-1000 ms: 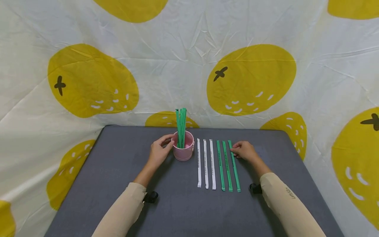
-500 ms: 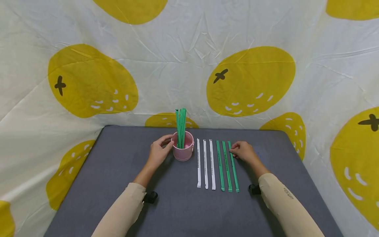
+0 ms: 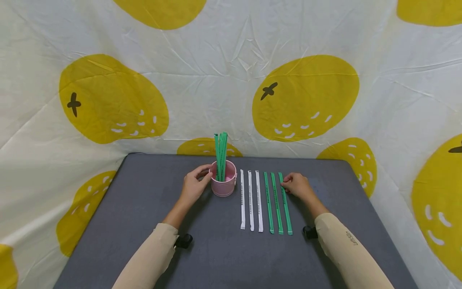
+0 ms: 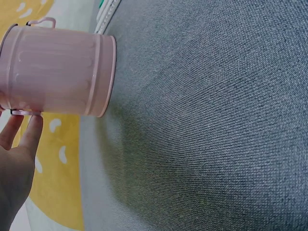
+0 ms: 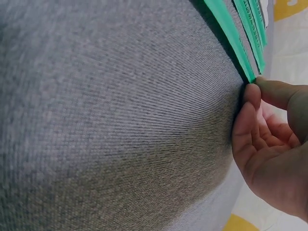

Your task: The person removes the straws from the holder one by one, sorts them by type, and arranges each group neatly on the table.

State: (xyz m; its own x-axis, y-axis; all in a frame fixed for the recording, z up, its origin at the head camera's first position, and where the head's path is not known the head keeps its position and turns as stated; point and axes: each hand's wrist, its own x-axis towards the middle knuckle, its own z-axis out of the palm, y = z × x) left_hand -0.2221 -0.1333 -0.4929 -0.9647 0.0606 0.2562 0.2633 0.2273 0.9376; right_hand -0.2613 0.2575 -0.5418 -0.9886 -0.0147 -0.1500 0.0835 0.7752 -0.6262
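In the head view my left hand holds the rim of a small pink bucket, which stands upright with several green wrapped straws leaning inside it. In the left wrist view, the fingers grip the bucket near its side handle. To the right of the bucket, 3 white wrapped straws and 3 green wrapped straws lie side by side in a row. My right hand pinches the far end of the rightmost green straw. Thumb and forefinger meet at that straw's end in the right wrist view.
A dark grey cloth-covered table lies under everything. Behind it hangs a white curtain printed with large yellow fruits. Both wrists carry a small black camera.
The near end of the rightmost green straw has shifted slightly left, so it lies a little straighter beside its neighbour. Both hands have stayed almost in place.
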